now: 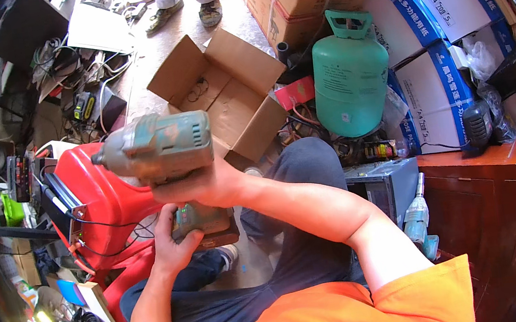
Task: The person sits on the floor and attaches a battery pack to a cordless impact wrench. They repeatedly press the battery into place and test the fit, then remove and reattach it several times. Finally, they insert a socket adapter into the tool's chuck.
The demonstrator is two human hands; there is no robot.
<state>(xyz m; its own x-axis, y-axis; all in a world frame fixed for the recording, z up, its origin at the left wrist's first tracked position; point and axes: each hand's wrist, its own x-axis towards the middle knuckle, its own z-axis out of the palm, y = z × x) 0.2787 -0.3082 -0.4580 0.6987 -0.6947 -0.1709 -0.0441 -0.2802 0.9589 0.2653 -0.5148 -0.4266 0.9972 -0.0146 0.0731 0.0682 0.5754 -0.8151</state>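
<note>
A worn teal-grey cordless impact wrench (168, 143) is held up above my lap, its nose toward the left. My right hand (218, 182) is wrapped round its grip, slightly blurred, just under the motor housing. Lower down, my left hand (176, 243) clasps the base with the battery, thumb and fingers on either side of a small lit panel. The right hand and forearm hide most of the grip. Behind and left of the tool stands a red plastic stool (96, 195), with a black device and cables at its left side.
An open cardboard box (234, 102) lies ahead on the floor, beside a green gas cylinder (351, 77). White-and-blue cartons (435, 95) stand on a red-brown cabinet (485, 203) at right. Another teal power tool (417, 221) leans nearby. Cables and electronic parts clutter the left. Someone's shoes (210, 12) show ahead.
</note>
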